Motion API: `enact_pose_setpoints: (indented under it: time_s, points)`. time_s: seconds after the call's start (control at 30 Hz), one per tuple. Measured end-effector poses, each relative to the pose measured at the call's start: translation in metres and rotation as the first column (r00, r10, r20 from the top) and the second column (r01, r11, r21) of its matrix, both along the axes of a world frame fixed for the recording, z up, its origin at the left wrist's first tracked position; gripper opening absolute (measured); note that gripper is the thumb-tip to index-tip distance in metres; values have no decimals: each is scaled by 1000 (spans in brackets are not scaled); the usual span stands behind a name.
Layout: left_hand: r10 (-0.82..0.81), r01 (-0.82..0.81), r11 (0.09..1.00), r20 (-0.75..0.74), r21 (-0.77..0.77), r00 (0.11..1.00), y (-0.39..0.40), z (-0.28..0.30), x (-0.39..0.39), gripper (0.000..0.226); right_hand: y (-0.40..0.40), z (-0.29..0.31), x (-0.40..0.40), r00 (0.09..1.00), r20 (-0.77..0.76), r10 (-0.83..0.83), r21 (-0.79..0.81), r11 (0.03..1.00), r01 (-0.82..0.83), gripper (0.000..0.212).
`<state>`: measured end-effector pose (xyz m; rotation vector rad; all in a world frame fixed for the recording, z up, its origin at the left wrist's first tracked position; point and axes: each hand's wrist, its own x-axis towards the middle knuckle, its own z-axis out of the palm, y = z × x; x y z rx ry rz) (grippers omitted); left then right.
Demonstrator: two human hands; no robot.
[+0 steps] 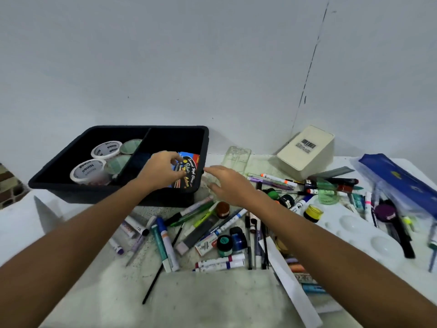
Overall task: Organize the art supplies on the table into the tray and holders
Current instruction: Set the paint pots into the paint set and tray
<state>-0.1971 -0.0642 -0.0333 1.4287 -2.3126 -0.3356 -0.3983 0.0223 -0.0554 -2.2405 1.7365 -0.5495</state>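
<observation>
White tabletop (212,301) under a pale wall holds a black tray (59,185), where the left hand (160,171) pinches a colour-pencil pack (189,172) inside the right compartment, while just right of that grip the right hand (227,183) hovers spread-fingered above scattered markers (165,242).

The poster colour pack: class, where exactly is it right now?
In the head view, the poster colour pack stands in the right compartment of the black tray, against its right wall, with the left hand touching it.
</observation>
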Motion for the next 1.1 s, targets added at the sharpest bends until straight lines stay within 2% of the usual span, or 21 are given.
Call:
enact_pose_setpoints:
  time_s: [0.1, 0.2, 0.27, 0.33, 0.53, 0.6, 0.7, 0.8, 0.9, 1.0, 1.1]
  points:
    - [-95, 79, 990, -131, -116, 987, 45, 11, 2, 36, 33, 6, -12, 997, -31, 64, -2, 998, -64, 44]
    - [-211, 204, 977, -173, -56, 962, 100, 14, 8, 52, 72, 10, -21, 978, -108, 178, -44, 982, -183, 41]
    - [-282, 290, 956, -124, 44, 951, 135, 8, 15, 61, 98, 5, -24, 930, -253, 267, -91, 950, -298, 40]
    - [-346, 347, 933, -30, 94, 938, 168, -9, 23, 68, 126, -7, -26, 891, -321, 320, -112, 922, -372, 44]
    - [-356, 351, 935, 159, 61, 921, 229, -56, 38, 90, 185, -42, -26, 826, -411, 386, -56, 894, -445, 75]
    - [-339, 342, 939, 204, 21, 918, 236, -64, 37, 89, 190, -50, -25, 817, -440, 373, -53, 897, -438, 80]
    - [-306, 320, 947, 234, -22, 923, 245, -74, 32, 78, 197, -57, -22, 812, -471, 345, -56, 907, -418, 75]
    - [-245, 252, 968, 198, -8, 949, 250, -78, 30, 70, 200, -59, -18, 840, -440, 318, -47, 926, -375, 68]
    - [-237, 235, 971, 180, 34, 955, 252, -74, 31, 71, 204, -58, -17, 868, -349, 352, -12, 925, -380, 63]
    - [-267, 258, 962, 119, 87, 956, 251, -62, 38, 71, 205, -45, -17, 914, -168, 368, 30, 929, -369, 62]
    - [-260, 260, 966, 61, 10, 964, 248, -49, 48, 66, 195, -24, -17, 938, 66, 339, 123, 931, -345, 61]
